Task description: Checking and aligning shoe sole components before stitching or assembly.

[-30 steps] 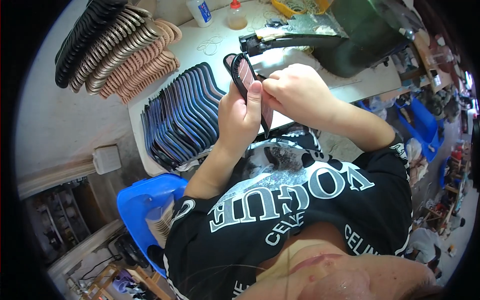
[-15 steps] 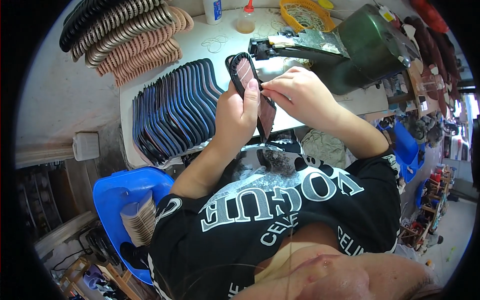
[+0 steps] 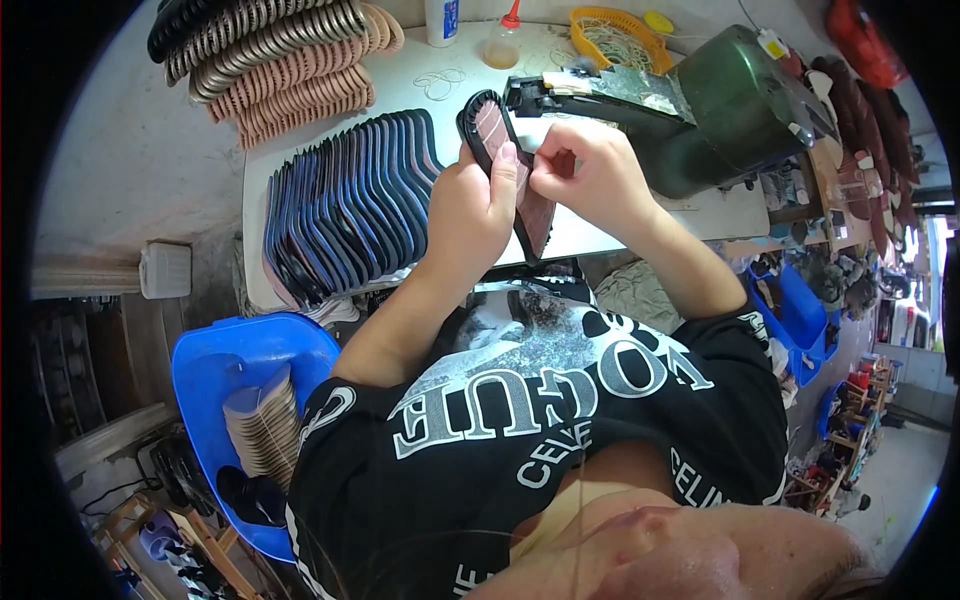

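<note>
My left hand [image 3: 468,212] grips a shoe insole [image 3: 490,128], its thumb pressed on the pinkish-brown face. Black material is wrapped and gathered round the insole's rim, and a pale line crosses its upper end. The piece is tilted, with its lower end towards my body. At its right edge my right hand [image 3: 592,178] is closed, thumb and forefinger pinched together beside the rim; what lies between the fingertips is too small to make out. Just beyond the insole's top is the narrow arm [image 3: 560,95] of a dark green machine [image 3: 735,110].
A row of black-edged insoles [image 3: 350,205] stands on the white table [image 3: 470,65], left of my hands. Stacked soles [image 3: 290,75] are behind it. A red-tipped bottle [image 3: 503,45] and a yellow basket [image 3: 655,50] stand far back. A blue bin [image 3: 200,375] holds beige insoles [image 3: 265,425].
My right hand has gone from loosely bent fingers to a tighter pinch at the insole's right edge. My left hand keeps its hold. The whole view has shifted slightly.
</note>
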Demonstrator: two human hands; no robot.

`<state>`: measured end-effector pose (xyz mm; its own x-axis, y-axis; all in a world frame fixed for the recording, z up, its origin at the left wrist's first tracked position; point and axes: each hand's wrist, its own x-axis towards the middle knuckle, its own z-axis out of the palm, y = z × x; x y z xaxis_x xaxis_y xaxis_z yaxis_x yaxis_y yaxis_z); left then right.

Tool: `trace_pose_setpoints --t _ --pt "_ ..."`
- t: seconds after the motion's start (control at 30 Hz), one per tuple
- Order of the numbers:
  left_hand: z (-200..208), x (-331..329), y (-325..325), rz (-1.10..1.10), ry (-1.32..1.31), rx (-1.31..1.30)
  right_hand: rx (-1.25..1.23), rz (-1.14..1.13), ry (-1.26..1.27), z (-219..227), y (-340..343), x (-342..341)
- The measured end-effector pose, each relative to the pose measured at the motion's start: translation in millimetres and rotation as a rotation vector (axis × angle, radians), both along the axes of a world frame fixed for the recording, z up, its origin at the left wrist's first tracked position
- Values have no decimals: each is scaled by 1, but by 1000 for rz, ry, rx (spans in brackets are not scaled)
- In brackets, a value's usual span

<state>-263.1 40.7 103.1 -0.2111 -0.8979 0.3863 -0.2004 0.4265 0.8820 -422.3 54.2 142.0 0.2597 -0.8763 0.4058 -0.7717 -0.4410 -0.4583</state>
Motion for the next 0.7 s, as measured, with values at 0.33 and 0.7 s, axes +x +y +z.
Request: trace_pose_setpoints --t 0.33,0.7 --pt "-5 -13 -28 -22 493 296 306 32 -812 -26 28 -18" --pt "-30 -69 -124 249 -188 -157 726 12 -1536 -64 36 -18"
